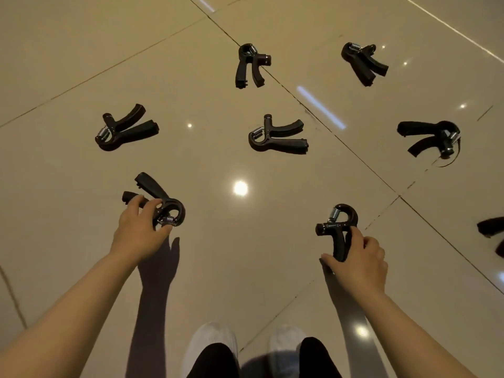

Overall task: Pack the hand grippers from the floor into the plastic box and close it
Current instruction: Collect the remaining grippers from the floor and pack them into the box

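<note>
Both hands grasping hand grippers on a glossy tiled floor (81, 64), five more lying beyond them.

The beige floor tiles carry every piece; white shoes (210, 342) and dark trouser legs show at the bottom edge. The left hand (139, 230) curls its grip round the near-left gripper (163, 203) at its spring end, and the right hand (360, 263) clenches the handles of the near-right gripper (339, 225). Loose on the floor lie the mid-left gripper (125, 129), centre gripper (278, 136), far-centre gripper (249, 64), far-right gripper (362, 62) and right gripper (431, 137); a dark shape (492, 230) is cut by the right edge.
</note>
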The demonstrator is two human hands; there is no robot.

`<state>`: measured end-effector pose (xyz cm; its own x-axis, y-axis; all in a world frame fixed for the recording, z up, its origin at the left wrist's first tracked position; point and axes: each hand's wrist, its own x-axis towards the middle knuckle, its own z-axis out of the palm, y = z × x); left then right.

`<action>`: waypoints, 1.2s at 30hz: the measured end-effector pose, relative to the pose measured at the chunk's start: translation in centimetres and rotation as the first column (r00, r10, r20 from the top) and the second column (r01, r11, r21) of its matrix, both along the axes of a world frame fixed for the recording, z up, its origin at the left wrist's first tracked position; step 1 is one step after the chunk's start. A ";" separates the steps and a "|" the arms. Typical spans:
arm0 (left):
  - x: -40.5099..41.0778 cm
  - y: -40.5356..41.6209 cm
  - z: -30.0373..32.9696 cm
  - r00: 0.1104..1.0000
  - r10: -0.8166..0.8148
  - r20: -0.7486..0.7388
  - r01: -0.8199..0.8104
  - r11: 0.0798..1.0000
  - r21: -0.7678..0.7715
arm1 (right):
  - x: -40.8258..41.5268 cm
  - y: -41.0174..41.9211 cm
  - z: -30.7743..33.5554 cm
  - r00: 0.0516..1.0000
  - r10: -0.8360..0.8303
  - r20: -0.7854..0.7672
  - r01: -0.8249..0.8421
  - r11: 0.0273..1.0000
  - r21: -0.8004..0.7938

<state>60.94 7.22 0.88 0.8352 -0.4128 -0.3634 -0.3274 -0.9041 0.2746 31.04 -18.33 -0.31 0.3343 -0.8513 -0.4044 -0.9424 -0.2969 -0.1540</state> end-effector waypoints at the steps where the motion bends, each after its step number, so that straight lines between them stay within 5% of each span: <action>1: 0.3 0.2 -0.6 1.000 0.004 -0.010 -0.004 1.000 0.026 | -0.1 -0.2 -0.3 1.000 0.002 0.007 -0.002 1.000 -0.010; 7: 1.5 0.1 -3.5 0.998 -0.042 -0.055 0.049 0.990 0.133 | -0.7 -0.7 -1.4 0.997 -0.009 0.074 0.009 1.000 0.011; 11: 0.5 -0.5 -4.4 0.996 -0.050 0.080 0.042 0.995 0.094 | -0.3 -0.8 -1.4 0.993 -0.066 0.102 0.064 0.998 0.024; 18: -4.7 -1.5 -5.0 0.930 -0.282 0.235 0.266 0.959 0.099 | 0.0 -0.4 -2.1 0.992 -0.082 0.092 0.084 0.996 -0.017; 26: -13.2 -3.3 -3.8 0.799 -0.572 0.183 0.597 0.791 -0.134 | -0.1 -0.4 -2.3 0.994 -0.073 0.081 0.075 0.997 -0.021; 30: -11.1 -3.7 -2.9 0.784 -0.544 0.298 0.619 0.725 -0.302 | -0.3 -0.5 -2.4 0.994 -0.069 0.079 0.070 0.997 -0.016; 33: -7.2 -4.7 -2.7 0.710 -0.609 0.352 0.687 0.708 -0.161 | -0.2 -0.4 -2.4 0.994 -0.072 0.081 0.074 0.997 -0.015; 36: -3.8 -5.6 -3.9 0.540 -0.813 0.217 0.829 0.558 0.030 | -0.3 -0.4 -2.3 0.994 -0.072 0.085 0.074 0.997 -0.016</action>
